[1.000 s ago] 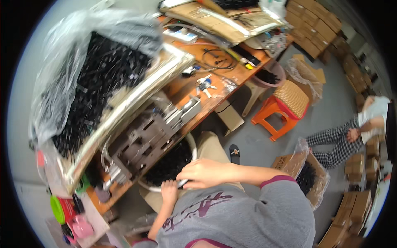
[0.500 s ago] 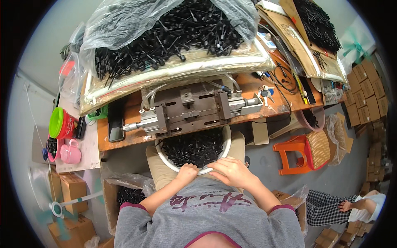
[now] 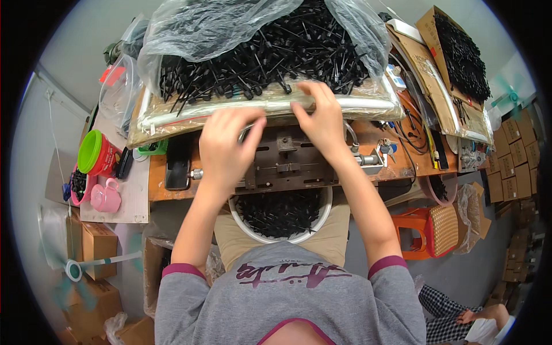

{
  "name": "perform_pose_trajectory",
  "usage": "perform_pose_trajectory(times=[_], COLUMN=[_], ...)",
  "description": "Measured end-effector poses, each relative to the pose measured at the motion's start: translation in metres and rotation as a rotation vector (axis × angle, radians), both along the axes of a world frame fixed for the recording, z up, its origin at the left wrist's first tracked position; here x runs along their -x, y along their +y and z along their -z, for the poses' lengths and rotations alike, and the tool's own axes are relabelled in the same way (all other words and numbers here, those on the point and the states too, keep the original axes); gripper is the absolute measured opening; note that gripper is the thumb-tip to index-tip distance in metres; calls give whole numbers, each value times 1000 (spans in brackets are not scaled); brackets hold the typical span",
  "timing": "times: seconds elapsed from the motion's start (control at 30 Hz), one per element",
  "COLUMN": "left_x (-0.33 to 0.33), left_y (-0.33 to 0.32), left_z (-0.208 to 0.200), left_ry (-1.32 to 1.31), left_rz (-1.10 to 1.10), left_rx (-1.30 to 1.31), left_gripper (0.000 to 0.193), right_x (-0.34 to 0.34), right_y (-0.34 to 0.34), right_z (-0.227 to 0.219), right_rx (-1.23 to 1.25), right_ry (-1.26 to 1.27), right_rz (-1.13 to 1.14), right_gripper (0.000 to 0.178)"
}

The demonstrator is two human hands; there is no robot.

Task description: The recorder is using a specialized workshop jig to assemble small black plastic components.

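Note:
My left hand (image 3: 225, 144) is raised over the left part of a dark metal fixture (image 3: 296, 181), its fingers curved and the thumb apart. Further right, my right hand (image 3: 323, 118) reaches the front edge of a white-rimmed tray (image 3: 368, 104), thumb and fingers spread. Neither hand shows anything in its grasp. Heaped on the tray are thin black plastic parts with thicker ends (image 3: 270, 60), under a clear plastic sheet (image 3: 213, 29). A white basin (image 3: 329, 217) full of similar black pieces (image 3: 279, 213) rests on my lap, below the table edge.
On the wooden table lie a black phone (image 3: 177, 167), keys (image 3: 386, 146) and cables (image 3: 418, 132). A red bucket (image 3: 106, 158) and pink cup (image 3: 106, 196) stand left. An orange stool (image 3: 414, 233) is right, near a seated person's checkered trousers (image 3: 440, 316). Cardboard boxes (image 3: 103, 247) flank me.
Both my hands have left the basin's near rim and moved up and forward, over the fixture and to the tray edge. The whole view has shifted slightly.

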State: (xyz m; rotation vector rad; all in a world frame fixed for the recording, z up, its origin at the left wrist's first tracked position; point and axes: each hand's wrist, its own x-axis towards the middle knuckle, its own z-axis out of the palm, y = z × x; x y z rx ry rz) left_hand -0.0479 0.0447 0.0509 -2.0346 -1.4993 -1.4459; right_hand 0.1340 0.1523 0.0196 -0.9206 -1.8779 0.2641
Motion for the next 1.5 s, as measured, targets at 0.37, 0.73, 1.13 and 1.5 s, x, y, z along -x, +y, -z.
perform_pose_trajectory(times=[0.37,0.73,1.13,1.5], left_x=[25,30,-6,-19], left_y=[82,41,-30,-66], left_z=[6,-20,7,41], left_ry=[70,-582,-669,-457], left_rz=[-202,259,422,312], left_rx=[342,456,308,388], left_gripper=[35,31,28,32], right_x=[8,-45,-39,-34], right_y=[34,-91,-142,-130], right_z=[-16,-14,63,60], right_rx=[247,473,63,-41], right_ry=[14,120,-440,-577], right_rz=[-52,-250,-166,-124], right_gripper=[25,27,22,21])
